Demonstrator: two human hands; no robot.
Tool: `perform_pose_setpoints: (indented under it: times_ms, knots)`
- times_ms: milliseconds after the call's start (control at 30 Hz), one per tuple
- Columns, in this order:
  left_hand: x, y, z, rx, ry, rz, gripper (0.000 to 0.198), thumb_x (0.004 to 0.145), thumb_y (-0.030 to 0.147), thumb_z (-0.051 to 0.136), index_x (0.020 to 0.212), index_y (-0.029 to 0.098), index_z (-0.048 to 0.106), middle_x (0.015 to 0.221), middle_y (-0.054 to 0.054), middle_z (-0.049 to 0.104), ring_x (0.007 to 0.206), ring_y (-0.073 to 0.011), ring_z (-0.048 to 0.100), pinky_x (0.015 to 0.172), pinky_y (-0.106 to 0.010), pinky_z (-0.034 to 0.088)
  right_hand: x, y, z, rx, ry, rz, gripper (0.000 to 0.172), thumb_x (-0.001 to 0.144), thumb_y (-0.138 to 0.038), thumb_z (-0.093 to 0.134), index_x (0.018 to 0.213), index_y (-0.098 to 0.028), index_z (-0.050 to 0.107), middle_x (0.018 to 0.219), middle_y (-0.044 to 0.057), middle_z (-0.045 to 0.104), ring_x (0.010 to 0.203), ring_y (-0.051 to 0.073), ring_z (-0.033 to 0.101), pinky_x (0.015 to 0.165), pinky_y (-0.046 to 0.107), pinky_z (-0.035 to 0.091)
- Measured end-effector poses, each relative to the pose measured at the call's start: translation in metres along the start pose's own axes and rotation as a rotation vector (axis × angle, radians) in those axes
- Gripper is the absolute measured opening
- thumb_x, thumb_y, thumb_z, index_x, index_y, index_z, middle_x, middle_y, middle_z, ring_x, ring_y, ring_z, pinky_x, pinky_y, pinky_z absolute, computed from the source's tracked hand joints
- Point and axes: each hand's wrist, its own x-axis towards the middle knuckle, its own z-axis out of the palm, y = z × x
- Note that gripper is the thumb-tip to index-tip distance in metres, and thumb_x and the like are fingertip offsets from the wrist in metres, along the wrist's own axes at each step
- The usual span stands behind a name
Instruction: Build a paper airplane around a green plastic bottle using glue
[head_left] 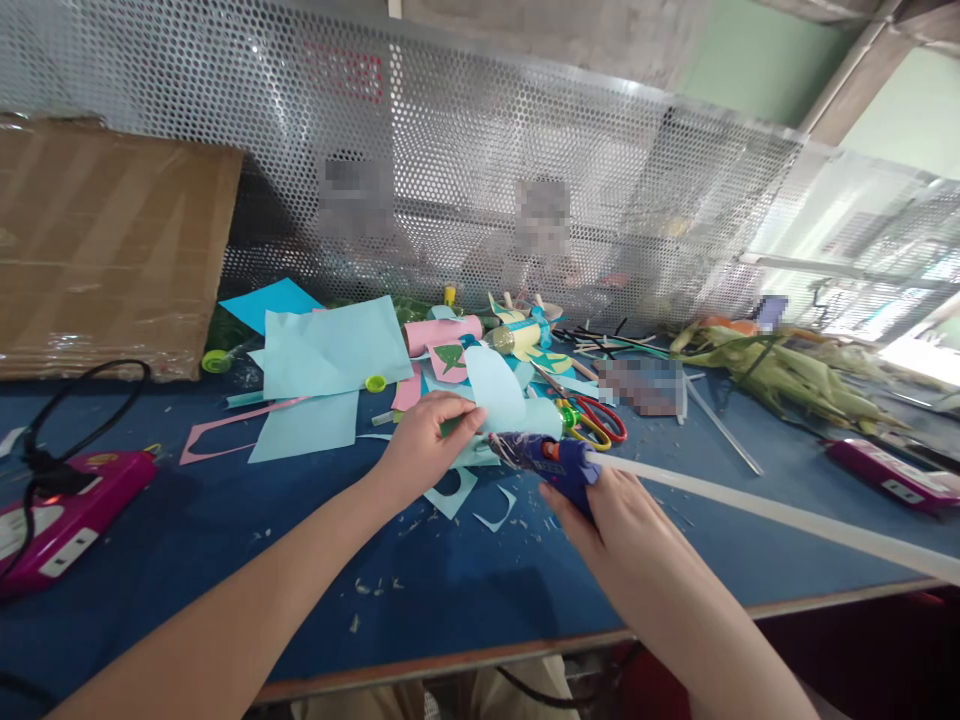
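Observation:
My right hand (609,510) grips a blue glue gun (551,458) with a long white glue stick (750,505) running out of its back toward the right. The gun's nozzle points left at a light blue paper piece (499,395). My left hand (427,440) pinches that paper piece at its lower edge, with a small green bit showing under the fingers. Both hands are over the blue table (225,540), just in front of a heap of cut paper.
Light blue sheets (330,350), pink scraps, a pink roll (439,332) and scissors with red and yellow handles (596,420) lie behind the hands. A magenta power strip (64,505) sits at left, another (889,475) at right. Cardboard (105,250) leans on a perforated metal screen. Corn husks (787,375) lie at right.

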Motion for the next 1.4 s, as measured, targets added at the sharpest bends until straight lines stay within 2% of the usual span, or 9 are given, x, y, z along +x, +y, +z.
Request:
perform_pose_setpoints:
  times_ms: [200,367,600,833,967,1133,1400]
  knots:
    - [0.0,0.0,0.0,-0.001,-0.005,0.021,0.03,0.089,0.036,0.048,0.065,0.02,0.057,0.068,-0.002,0.063,0.072,-0.0177,0.057,0.071,-0.03,0.045,0.004,-0.001,-0.007,0.044,-0.061,0.067,0.034,0.096,-0.039,0.03,0.092,-0.018,0.056,0.076,0.01,0.064,0.076,0.027,0.065,0.066,0.039,0.053]
    - [0.001,0.001,-0.001,-0.006,-0.012,0.019,0.031,0.089,0.036,0.047,0.065,0.02,0.058,0.068,-0.002,0.064,0.073,-0.018,0.058,0.071,-0.03,0.046,0.003,0.01,-0.008,0.072,-0.062,0.167,0.032,0.094,-0.044,0.033,0.085,-0.02,0.052,0.079,0.011,0.065,0.079,0.028,0.065,0.067,0.039,0.052]
    - [0.0,0.003,-0.002,0.01,-0.023,0.01,0.034,0.089,0.037,0.045,0.064,0.02,0.06,0.067,-0.002,0.063,0.07,-0.0184,0.058,0.07,-0.031,0.047,-0.001,0.024,-0.01,0.105,-0.12,0.223,0.028,0.092,-0.044,0.036,0.094,-0.021,0.052,0.084,0.011,0.066,0.082,0.028,0.064,0.072,0.041,0.051]
    - [0.0,0.0,-0.001,0.015,-0.011,-0.017,0.032,0.088,0.04,0.046,0.068,0.021,0.062,0.073,-0.003,0.066,0.077,-0.0198,0.06,0.074,-0.032,0.048,-0.004,0.032,-0.01,0.073,-0.085,0.239,0.026,0.092,-0.044,0.039,0.089,-0.022,0.052,0.082,0.01,0.066,0.083,0.028,0.065,0.07,0.04,0.051]
    - [0.0,0.0,-0.001,0.022,-0.01,-0.011,0.032,0.089,0.039,0.046,0.068,0.02,0.062,0.072,-0.003,0.066,0.077,-0.0201,0.06,0.073,-0.032,0.048,-0.002,0.025,-0.011,0.096,-0.115,0.232,0.03,0.092,-0.044,0.036,0.092,-0.019,0.052,0.087,0.012,0.067,0.084,0.028,0.065,0.072,0.042,0.052]
    - [-0.001,0.001,-0.002,0.02,-0.021,-0.024,0.032,0.089,0.039,0.046,0.067,0.021,0.061,0.073,-0.003,0.066,0.078,-0.0203,0.06,0.073,-0.032,0.048,0.001,0.017,-0.009,0.108,-0.114,0.211,0.028,0.092,-0.042,0.036,0.085,-0.02,0.051,0.083,0.012,0.066,0.082,0.028,0.064,0.069,0.041,0.051]
    - [0.0,-0.001,-0.001,0.024,-0.013,-0.012,0.032,0.089,0.039,0.046,0.069,0.021,0.062,0.073,-0.003,0.065,0.077,-0.02,0.06,0.071,-0.031,0.048,-0.002,0.028,-0.009,0.136,-0.084,0.261,0.029,0.091,-0.044,0.04,0.092,-0.02,0.056,0.086,0.011,0.069,0.086,0.028,0.065,0.072,0.04,0.052]
